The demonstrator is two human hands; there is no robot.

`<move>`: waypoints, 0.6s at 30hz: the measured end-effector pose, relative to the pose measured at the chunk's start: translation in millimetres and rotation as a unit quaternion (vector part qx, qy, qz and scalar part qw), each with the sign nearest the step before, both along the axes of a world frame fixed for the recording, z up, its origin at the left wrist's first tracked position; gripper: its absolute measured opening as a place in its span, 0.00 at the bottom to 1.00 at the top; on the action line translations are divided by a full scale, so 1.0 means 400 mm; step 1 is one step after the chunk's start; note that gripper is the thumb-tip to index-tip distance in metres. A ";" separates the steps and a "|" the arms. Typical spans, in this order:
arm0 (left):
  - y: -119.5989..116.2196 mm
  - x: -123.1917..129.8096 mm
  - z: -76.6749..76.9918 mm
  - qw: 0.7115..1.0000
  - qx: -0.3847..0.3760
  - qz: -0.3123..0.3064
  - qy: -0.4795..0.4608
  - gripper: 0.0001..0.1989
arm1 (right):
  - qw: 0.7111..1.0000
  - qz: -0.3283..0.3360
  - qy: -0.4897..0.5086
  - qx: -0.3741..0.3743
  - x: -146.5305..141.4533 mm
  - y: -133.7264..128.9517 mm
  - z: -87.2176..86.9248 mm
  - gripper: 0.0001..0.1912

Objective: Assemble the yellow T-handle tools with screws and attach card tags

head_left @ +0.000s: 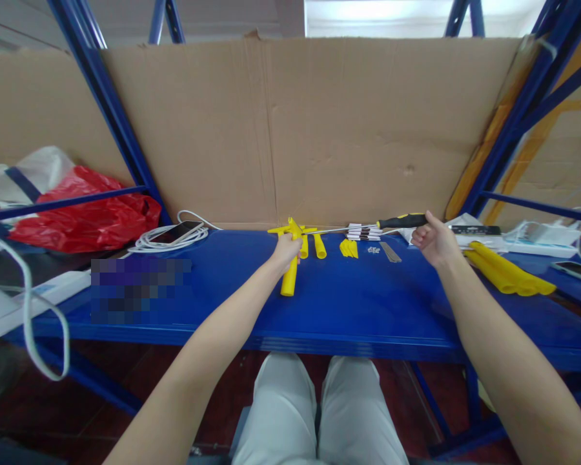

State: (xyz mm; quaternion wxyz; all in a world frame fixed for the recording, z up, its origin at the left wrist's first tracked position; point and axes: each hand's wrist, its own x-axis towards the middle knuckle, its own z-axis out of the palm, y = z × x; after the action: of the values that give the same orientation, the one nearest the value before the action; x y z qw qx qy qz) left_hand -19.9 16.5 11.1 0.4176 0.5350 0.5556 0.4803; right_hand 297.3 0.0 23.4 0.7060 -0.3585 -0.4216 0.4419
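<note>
My left hand [287, 250] is wrapped round a yellow T-shaped tool [289, 281], its tube end pointing down toward me. In my right hand [434, 240] is the black and yellow handle of a screwdriver [403, 221], held level. Its thin shaft runs left to the head of the yellow tool; the exact contact at the tip is too small to make out. Behind and right of my left hand lie more yellow tools [320, 247]. Flat yellow pieces [349, 249], small metal parts [374, 249] and thin metal strips [390, 252] lie between my hands.
Yellow tubes [512, 271] lie on the blue table [348, 310] at the right, near a white power strip [542, 248]. Coiled white cable [148, 242] and a red bag [90, 210] are at the left. Cardboard [329, 129] and blue posts stand behind.
</note>
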 end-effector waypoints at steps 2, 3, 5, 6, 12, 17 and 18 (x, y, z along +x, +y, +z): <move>0.001 -0.001 0.000 1.000 0.000 0.001 0.001 0.11 | 1.000 0.004 -0.006 -0.001 -0.001 -0.001 0.002 0.18; 0.001 -0.001 0.000 1.000 -0.001 0.001 0.003 0.11 | 1.000 0.004 -0.009 0.001 -0.002 -0.001 0.003 0.17; 0.002 -0.002 -0.001 1.000 -0.001 0.002 0.009 0.10 | 1.000 -0.004 -0.012 0.007 -0.007 0.000 0.002 0.16; 0.002 -0.002 -0.001 1.000 -0.001 0.002 0.011 0.10 | 1.000 -0.010 -0.013 0.010 -0.009 0.000 0.001 0.16; 0.001 -0.001 0.000 1.000 -0.001 -0.002 0.005 0.11 | 0.999 -0.036 -0.013 0.000 -0.016 0.002 -0.005 0.23; 0.004 0.000 -0.003 1.000 0.004 -0.005 -0.004 0.12 | 1.000 -0.016 -0.006 -0.019 -0.013 -0.002 0.001 0.23; 0.005 0.000 -0.004 1.000 0.005 -0.006 -0.005 0.12 | 1.000 -0.014 -0.006 -0.015 -0.012 -0.002 0.001 0.24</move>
State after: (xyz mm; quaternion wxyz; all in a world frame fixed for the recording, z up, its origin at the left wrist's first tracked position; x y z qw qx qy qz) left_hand -19.7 18.3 9.5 0.4207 0.5383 0.5480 0.4826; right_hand 292.4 -0.7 23.7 0.7044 -0.3775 -0.4140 0.4357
